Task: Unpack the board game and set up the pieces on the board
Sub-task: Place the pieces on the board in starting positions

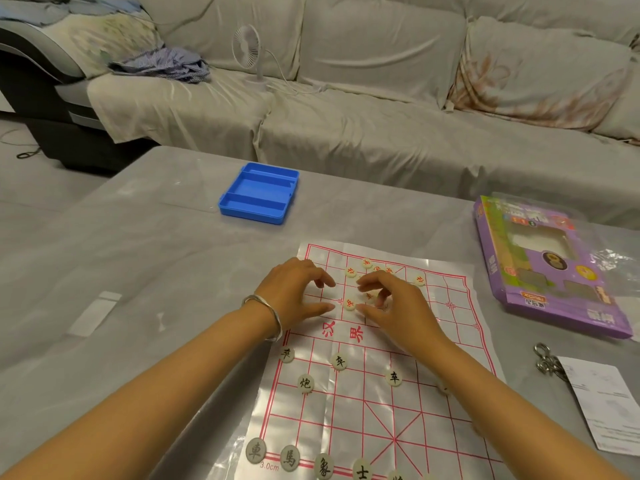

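A plastic Chinese chess board sheet (381,403) with red grid lines lies on the grey table. Black-lettered round pieces (339,361) stand in rows on its near half. Several red-lettered pieces (350,271) lie loosely clustered on the far half. My left hand (294,292), with a silver bangle on the wrist, hovers over the far left of the board, fingers loosely curled and holding nothing. My right hand (394,303) reaches in from the right, fingers bent over the cluster. One red piece (349,304) sits between the two thumbs; whether either touches it is unclear.
An empty blue plastic tray (259,192) stands beyond the board. The purple game box (540,271) with clear wrapping lies at the right. Metal rings (549,363) and a paper slip (602,403) lie near the right edge. A sofa with a small fan (247,50) is behind.
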Available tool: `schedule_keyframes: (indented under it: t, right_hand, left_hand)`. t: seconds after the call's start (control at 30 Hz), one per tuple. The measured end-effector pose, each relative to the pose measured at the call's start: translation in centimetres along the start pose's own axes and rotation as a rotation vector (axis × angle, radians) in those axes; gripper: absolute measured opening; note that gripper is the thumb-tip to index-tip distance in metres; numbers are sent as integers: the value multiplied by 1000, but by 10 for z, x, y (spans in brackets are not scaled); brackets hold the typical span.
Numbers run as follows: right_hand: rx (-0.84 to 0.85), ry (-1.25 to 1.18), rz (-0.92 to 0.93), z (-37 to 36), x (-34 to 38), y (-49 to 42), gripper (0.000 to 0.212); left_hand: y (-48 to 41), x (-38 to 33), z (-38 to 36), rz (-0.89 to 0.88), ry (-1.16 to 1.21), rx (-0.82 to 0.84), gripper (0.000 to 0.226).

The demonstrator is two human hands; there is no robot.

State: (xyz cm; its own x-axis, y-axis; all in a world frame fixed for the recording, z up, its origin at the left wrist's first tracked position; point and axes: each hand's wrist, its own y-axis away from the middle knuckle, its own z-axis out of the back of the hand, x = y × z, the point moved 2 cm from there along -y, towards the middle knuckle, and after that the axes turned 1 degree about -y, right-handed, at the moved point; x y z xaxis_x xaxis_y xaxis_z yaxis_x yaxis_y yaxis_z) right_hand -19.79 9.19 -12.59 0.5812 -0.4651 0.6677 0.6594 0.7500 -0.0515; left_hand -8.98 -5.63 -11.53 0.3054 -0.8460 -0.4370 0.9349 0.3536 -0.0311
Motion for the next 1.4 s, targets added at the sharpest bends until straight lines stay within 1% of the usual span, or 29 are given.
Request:
schedule_keyframes:
  t: [0.13,0.2,0.3,0.4,0.5,0.6,0.7,0.87,1.0,1.1,1.23,1.4]
  right_hand:
    - [-57,-53,-19,28,-8,13,26]
    - [-69,-65,-38,39,-15,21,26]
    - [-70,-66,-55,49,-24,32,26]
    - [-76,-73,-62,55,-33,41,24]
    - [-86,-85,-79,58,-39,46,24]
    - [-90,-97,-84,58,-42,47,24]
    - [-78,-101,-87,58,-43,47,23]
    - [-78,-114,-92,59,-41,42,23]
    - [-75,-108,-89,58,-41,42,22]
    - [-89,-102,-89,60,-41,41,22]
    - [-98,-98,-86,62,-40,40,23]
    - [-98,-94,-82,61,-41,40,23]
  left_hand:
    - [-5,-8,-11,-29,-46,102,50]
    - [-8,-13,-17,-50,-29,142,49]
    - [-13,-17,-21,-35,109,137,44]
    - [-17,-18,-23,-20,187,99,39]
    - [-20,-16,-22,-11,135,78,40]
    - [-20,-13,-15,-34,49,134,46]
    - [-20,-8,-11,-22,82,186,44]
    - [-23,-7,-13,-18,56,139,32]
    - [-22,-8,-15,0,47,107,34]
    - [-22,-10,-15,-17,9,127,40]
    - [-22,-10,-15,-21,-13,113,34]
    - [-22,-9,-16,6,9,99,34]
